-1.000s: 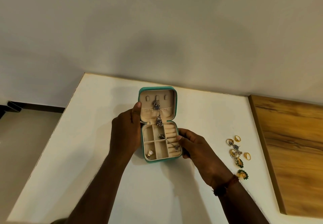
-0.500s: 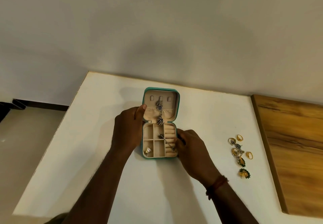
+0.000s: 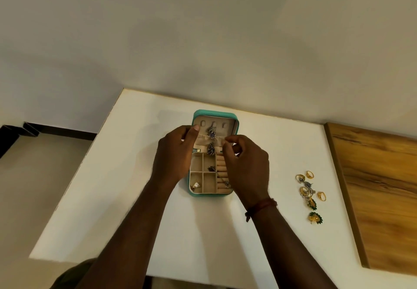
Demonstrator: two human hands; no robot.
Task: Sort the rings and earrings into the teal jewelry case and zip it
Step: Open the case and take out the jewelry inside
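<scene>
The teal jewelry case [image 3: 214, 114] lies open on the white table [image 3: 126, 198], lid tilted back. Two silver drop earrings [image 3: 211, 133] hang in the lid over its beige pocket. One stone ring [image 3: 195, 185] sits in the near-left compartment, and small silver pieces lie by the ring rolls. My left hand [image 3: 176, 153] grips the lid's left edge, thumb on the rim. My right hand [image 3: 246, 167] pinches the right end of the lid pocket. Loose gold rings [image 3: 303, 185] and two green-gold earrings [image 3: 315, 217] lie to the right of the case.
A wooden board [image 3: 379, 187] covers the table's right side, just past the loose jewelry. The table's left edge [image 3: 90, 160] drops to the floor. A plain wall stands right behind the table.
My right hand has left the right side of the tray and risen to the lid pocket. My left thumb has moved up onto the lid's rim. The case has shifted a little.
</scene>
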